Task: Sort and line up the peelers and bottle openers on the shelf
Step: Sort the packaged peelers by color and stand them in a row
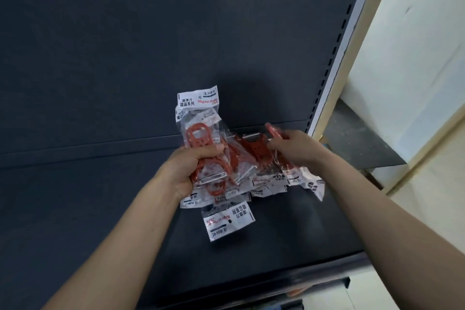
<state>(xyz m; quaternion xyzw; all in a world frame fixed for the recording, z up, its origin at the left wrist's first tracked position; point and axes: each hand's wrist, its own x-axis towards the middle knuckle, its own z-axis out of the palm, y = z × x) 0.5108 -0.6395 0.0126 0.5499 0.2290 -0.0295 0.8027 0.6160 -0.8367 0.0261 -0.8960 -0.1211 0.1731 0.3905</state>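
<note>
Several red peelers in clear plastic packets with white printed labels form one bunch point(221, 173) held over the dark shelf point(88, 209). My left hand point(191, 166) grips the left part of the bunch, thumb curled over the top. One packet point(197, 113) stands upright out of that hand. My right hand point(292, 148) grips the right part of the bunch, with a red peeler end point(273, 131) poking above its fingers. Label ends point(227, 221) hang down below both hands. I see no bottle openers.
The shelf's dark back panel point(151, 58) rises behind the hands. A slotted upright point(334, 58) runs along the right edge. The shelf's front edge point(276, 282) lies near the bottom. A pale wall point(415, 58) and another dark shelf point(357, 143) are to the right.
</note>
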